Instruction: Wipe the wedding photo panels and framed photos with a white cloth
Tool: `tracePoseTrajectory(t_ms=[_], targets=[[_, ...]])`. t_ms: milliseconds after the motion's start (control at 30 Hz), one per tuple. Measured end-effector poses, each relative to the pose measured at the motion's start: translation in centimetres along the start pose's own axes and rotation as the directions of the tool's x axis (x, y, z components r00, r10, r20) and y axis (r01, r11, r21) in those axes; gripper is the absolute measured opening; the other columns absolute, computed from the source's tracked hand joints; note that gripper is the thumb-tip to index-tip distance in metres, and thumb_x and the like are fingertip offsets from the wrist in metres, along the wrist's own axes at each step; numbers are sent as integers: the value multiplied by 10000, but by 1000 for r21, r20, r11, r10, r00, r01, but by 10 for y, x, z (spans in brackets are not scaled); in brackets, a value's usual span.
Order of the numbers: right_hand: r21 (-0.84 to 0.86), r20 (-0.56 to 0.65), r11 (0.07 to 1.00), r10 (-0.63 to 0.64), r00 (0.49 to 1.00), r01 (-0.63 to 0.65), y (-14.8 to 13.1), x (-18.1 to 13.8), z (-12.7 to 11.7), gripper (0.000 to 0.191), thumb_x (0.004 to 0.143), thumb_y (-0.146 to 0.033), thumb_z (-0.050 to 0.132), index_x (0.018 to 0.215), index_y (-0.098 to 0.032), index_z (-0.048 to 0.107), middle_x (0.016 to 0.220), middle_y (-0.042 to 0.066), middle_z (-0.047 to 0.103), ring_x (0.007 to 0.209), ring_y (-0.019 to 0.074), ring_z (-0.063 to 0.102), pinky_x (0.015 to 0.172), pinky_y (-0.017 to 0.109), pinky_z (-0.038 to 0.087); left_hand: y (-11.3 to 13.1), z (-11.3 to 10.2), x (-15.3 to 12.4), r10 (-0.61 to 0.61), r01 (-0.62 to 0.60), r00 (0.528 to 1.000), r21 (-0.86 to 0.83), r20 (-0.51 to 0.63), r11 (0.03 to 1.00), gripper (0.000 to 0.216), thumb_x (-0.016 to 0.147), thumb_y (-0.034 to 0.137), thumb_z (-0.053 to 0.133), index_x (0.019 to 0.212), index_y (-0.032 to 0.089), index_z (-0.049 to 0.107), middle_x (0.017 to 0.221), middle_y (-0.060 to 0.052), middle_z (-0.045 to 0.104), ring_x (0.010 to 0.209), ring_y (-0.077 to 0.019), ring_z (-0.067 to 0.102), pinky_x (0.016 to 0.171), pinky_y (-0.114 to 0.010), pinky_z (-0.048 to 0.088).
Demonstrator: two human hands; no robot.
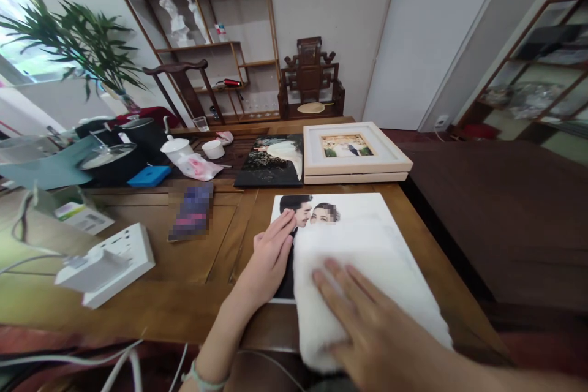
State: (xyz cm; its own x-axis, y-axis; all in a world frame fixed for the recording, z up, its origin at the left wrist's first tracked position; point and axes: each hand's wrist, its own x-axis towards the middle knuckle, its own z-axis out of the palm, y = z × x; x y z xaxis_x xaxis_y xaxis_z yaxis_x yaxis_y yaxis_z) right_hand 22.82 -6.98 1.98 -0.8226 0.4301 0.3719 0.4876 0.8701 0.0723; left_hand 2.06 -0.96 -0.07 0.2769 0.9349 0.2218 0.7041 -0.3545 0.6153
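A white-edged photo panel (372,211) with a picture of a couple lies flat on the table in front of me. My left hand (273,251) rests on its left side, fingers stretched out and lying flat. Over the panel's middle and lower right spreads a fluffy white cloth (316,318), which hides much of the picture and hangs past the near edge. My right hand (367,312), slightly blurred, presses on this cloth from above with fingers extended and apart. What lies under the cloth cannot be seen.
Behind the panel are a darker photo panel (271,162) and a pale wooden picture frame (390,162), seemingly stacked on another. Leftward on the wooden table (220,294) are a white power strip (138,251), a blue box (149,176), pots and a white teapot (177,147). Cables hang at lower left.
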Motion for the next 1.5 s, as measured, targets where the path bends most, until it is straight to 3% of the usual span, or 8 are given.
tracePoseTrajectory(t_ms=[133,367,500,667,833,1133,1333,1500], targets=[[77,23,997,-8,1000,6,-7,-9,-6,195,804,-264,552,700,-205,706,1263,131,608,1158,347,547,851,416,500,-1,1,0,9,-9,1000,-6,-5,1000,420,962,239,318,1335,152,491,1463,-125,429,1388,-219,338,1104,-472,309],[9,233,970,235,944,-243,63,42,-4,363,760,-100,503,1071,-170,676,1345,172,529,1268,357,433,974,498,378,1,0,-1,-10,9,1000,-21,-11,1000,422,959,240,326,1339,148,485,1459,-109,438,1382,-204,350,1121,-457,286],[-17,276,969,243,930,-248,81,59,3,454,745,-61,497,1177,-126,619,1421,191,437,1331,365,342,1041,512,312,2,0,0,-28,27,1000,-52,-11,998,429,953,255,332,1332,136,494,1449,-110,452,1380,-200,352,1130,-435,276],[-37,278,981,194,941,-192,46,50,4,320,815,-106,502,1083,-133,675,1406,227,437,1309,414,355,1020,573,321,6,-3,-1,-60,60,998,-116,1,991,449,961,306,307,1333,144,500,1455,-97,446,1384,-205,343,1144,-442,243],[13,138,1000,0,990,-2,-1,38,2,213,879,-195,490,892,-133,694,1386,243,451,1280,447,378,992,613,331,10,-6,-3,-143,126,989,-265,-45,956,529,977,432,226,1353,157,476,1442,-91,465,1361,-209,383,1147,-417,250],[151,153,968,-225,962,202,-1,14,-15,219,861,-220,518,771,-164,709,1383,170,487,1250,406,443,999,595,365,4,-3,-2,-86,74,994,-168,-69,983,515,981,397,204,1288,165,545,1427,-76,487,1346,-200,408,1148,-428,258],[184,97,983,-24,995,6,3,-36,-25,224,798,-138,529,686,-215,706,1308,89,576,1203,313,524,1016,463,429,1,-1,0,-18,18,1000,-21,-14,1000,441,930,319,410,1325,143,498,1447,-112,454,1367,-220,376,1127,-456,291],[59,196,966,235,952,-251,34,-68,-51,447,608,-30,447,910,-234,705,1365,92,524,1166,320,556,881,437,521,1,-1,0,-4,4,1000,12,-4,1000,430,931,286,404,1325,141,495,1445,-124,454,1372,-219,367,1116,-467,304]])
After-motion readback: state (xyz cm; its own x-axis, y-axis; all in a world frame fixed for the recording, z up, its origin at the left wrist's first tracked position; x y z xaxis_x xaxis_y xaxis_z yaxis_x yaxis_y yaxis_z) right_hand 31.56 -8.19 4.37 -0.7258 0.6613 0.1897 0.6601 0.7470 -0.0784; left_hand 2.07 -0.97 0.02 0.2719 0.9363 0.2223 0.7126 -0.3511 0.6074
